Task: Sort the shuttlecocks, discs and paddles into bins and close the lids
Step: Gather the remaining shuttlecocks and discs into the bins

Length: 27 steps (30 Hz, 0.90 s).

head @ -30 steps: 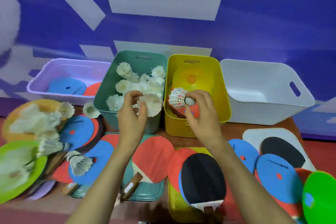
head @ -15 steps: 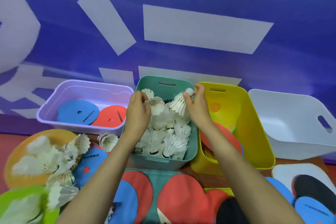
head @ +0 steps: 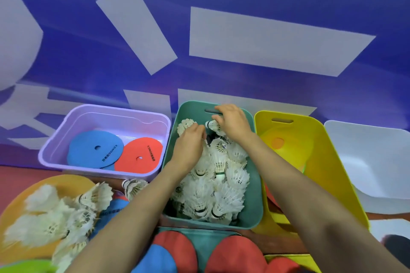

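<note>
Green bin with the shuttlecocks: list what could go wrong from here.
1. The green bin is heaped with shuttlecocks, so its lid may crush feathers or fail to shut.
2. Both the left hand and right hand crowd the far end; a shuttlecock could tumble out.

Showing bright, even, soft-shadowed light; blurring loose shuttlecocks (head: 66, 217) down-left of the fingers (head: 199, 128); bending wide-angle edges outward.

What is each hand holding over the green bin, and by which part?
Right hand pinches a shuttlecock at its cork end. Left hand has a shuttlecock at its fingertips; the exact grip is hidden. Both are over the green bin.
</note>
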{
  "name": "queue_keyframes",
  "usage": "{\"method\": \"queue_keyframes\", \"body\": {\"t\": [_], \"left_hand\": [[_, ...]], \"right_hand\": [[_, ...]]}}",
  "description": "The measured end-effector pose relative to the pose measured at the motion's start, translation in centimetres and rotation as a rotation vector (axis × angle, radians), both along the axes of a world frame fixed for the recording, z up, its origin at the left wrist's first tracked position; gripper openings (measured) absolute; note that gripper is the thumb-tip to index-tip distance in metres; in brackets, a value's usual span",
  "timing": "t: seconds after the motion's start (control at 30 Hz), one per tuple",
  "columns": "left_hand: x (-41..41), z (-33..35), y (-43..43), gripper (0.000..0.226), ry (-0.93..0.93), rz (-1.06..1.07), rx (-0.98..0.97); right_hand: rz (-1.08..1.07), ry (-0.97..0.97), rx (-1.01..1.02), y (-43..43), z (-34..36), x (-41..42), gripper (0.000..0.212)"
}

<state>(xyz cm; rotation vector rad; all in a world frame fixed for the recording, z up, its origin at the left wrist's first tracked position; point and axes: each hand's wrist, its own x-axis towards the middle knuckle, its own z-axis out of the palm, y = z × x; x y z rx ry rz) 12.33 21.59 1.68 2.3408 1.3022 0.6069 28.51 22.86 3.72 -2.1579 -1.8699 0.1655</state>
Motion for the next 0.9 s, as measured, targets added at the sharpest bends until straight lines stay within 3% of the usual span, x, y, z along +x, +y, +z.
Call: {"method": "queue_keyframes", "body": {"t": [0.13,0.23,0.33,0.5,0.57,0.77,0.9], "left_hand": [[0.9,0.1,-0.3,0.012,0.049,-0.037,0.035],[1.6,0.0,-0.1,0.010,-0.004,-0.011,0.004],[1.6,-0.9,0.3,0.018,0.155,-0.024,0.044],[1.7,-0.7,1.0,0.037,0.369,-0.128,0.004],[1.5,-0.1,0.9,0.041,0.330,-0.115,-0.012],[0.8,1.9,1.6,0.041,-0.011,0.087,0.158],[2.7,1.2,3.5,0.030,0.002,0.085,0.081]], "right_hand": [[0.047,-0.164,0.000,-1.9,-2.1,0.0,0.029],[0.065,-0.151,-0.169,-2.9,-2.3,-0.1,0.035],[0.052,-0.093,-0.254,-3.6,-2.0,0.1,0.036],[0.016,0.038,-0.223,-4.8,-1.0,0.7,0.033],[0.005,0.062,-0.215,-5.4,-0.7,0.8,0.034],[-0.012,0.109,-0.131,-6.8,0.3,1.4,0.037],[-0.041,0.130,-0.102,-5.9,0.5,1.8,0.035]]}}
